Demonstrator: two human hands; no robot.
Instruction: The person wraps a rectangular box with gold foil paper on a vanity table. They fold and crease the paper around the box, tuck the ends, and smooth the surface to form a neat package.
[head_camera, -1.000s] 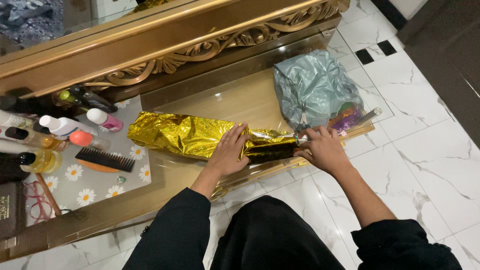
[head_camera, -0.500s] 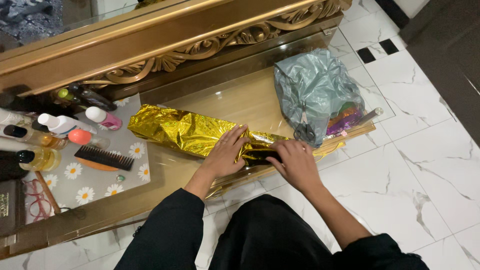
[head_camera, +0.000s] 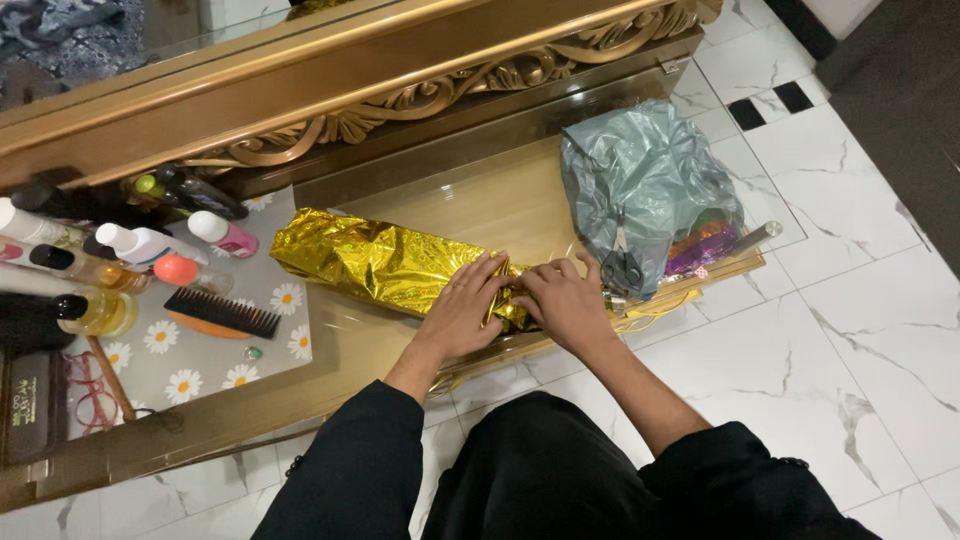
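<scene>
The gold-foil-wrapped package (head_camera: 385, 262) lies lengthwise on the glass top of the gilded table (head_camera: 480, 200), and its near right end is pinched between both hands. The left hand (head_camera: 462, 312) is laid over the foil with fingers curled down onto the end fold; the right hand (head_camera: 566, 300) is closed against it from the other side, fingertips meeting those of the left hand. Half a second earlier the right hand was flatter on the end of the package, and a second ago it was stretched out farther right, toward the bag.

Just right of the grip a grey-green plastic bag (head_camera: 640, 185) stands open, with black-handled scissors (head_camera: 622, 262) at its front and purple and multicoloured shiny items inside, too crumpled to be told apart. Well left of the grip a daisy-print mat (head_camera: 240, 345) carries a black comb (head_camera: 222, 312), and beyond it bottles (head_camera: 140, 245) are clustered. Farthest, behind the package, the carved gold frame (head_camera: 400, 95) is seen.
</scene>
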